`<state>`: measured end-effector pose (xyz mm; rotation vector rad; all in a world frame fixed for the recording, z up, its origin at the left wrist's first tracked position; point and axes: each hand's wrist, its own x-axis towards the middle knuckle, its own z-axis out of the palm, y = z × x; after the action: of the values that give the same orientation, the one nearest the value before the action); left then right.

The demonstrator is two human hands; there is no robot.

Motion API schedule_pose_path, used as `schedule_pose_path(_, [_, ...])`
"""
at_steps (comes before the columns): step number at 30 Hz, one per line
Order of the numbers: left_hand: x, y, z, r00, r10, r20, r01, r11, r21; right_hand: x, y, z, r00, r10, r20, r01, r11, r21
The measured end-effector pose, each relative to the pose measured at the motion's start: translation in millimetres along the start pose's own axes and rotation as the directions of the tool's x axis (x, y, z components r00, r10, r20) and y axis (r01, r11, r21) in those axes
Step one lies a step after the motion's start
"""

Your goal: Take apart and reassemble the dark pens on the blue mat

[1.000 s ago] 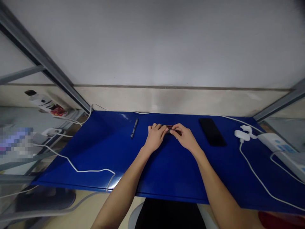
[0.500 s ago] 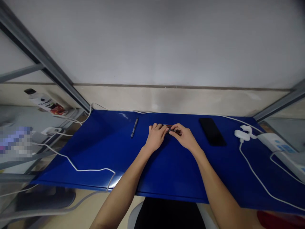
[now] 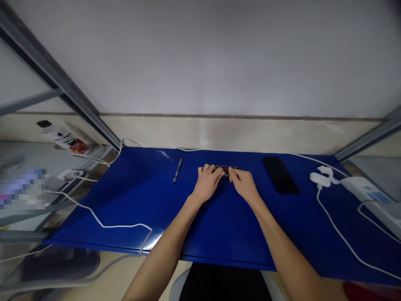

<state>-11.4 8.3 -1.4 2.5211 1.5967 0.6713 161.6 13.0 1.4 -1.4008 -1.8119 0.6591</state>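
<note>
The left hand (image 3: 208, 182) and the right hand (image 3: 244, 185) sit close together on a blue mat (image 3: 125, 209), and both reach for the same small dark thing with red lines (image 3: 226, 170). It lies flat on the mat, right between the two hands, and it is too small to tell what it is. The fingers (image 3: 216, 168) of the left hand touch its left end, and the right fingertips (image 3: 232, 170) touch its right end. Both hands curve over it, not in tight fists, but I cannot tell if they really grip it or just rest on it. A pen (image 3: 178, 170) lies on the mat to the left, well apart from the hands. A black phone (image 3: 280, 174) lies to the right. Past it are a white plug (image 3: 320, 179) and a white power strip (image 3: 365, 190) with blue marks. A white cord (image 3: 103, 221) runs over the mat. A bottle (image 3: 64, 140) stands off to the left, and its label has dark writing and a red picture, but the words are too small to read.
</note>
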Motion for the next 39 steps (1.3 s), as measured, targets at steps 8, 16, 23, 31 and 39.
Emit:
schedule_pose_path(8, [0.6, -1.8, -3.8, 1.0, -0.026, 0.012, 0.026, 1.0, -0.016, -2.0, -3.5, -0.2, 0.999, -0.026, 0.035, 0.022, 0.993, 0.113])
schedule_pose_path(16, [0.1, 1.7, -8.0, 1.0, -0.007, -0.021, 0.007, 1.0, -0.007, -3.8, -11.3, 3.0, 1.0, -0.004, 0.005, 0.003, 0.988, 0.156])
schedule_pose_path(23, [0.8, 1.4, -12.2, 0.998, 0.004, -0.067, -0.026, 0.942, -0.334, -5.0, -10.6, -3.2, 0.999, -0.014, -0.034, 0.026, 0.924, 0.381])
schedule_pose_path(31, [9.0, 3.0, 4.7, 0.978, -0.172, -0.12, -0.08, 0.222, -0.972, 0.7, -5.6, 3.0, 0.998, -0.065, 0.006, 0.058, 0.92, 0.388])
schedule_pose_path(39, [9.8, -4.8, 1.0, 0.935, -0.353, 0.032, 0.128, 0.254, -0.959, 7.4, 6.8, -10.9, 0.976, 0.177, -0.124, -0.028, 0.674, 0.738])
